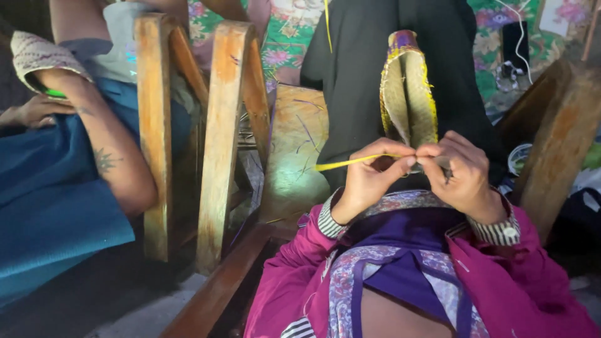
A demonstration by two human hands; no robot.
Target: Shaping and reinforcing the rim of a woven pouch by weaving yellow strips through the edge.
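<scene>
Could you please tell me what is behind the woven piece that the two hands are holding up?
Directly behind the woven piece hangs black cloth, with flowered fabric further back. The left hand and right hand cover its lower edge, so that part is hidden.

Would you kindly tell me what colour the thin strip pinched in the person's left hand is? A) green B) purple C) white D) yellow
D: the strip pinched between the fingers of the left hand is yellow and sticks out to the left, while the right hand meets it just below the woven piece with the yellow and purple edge.
</scene>
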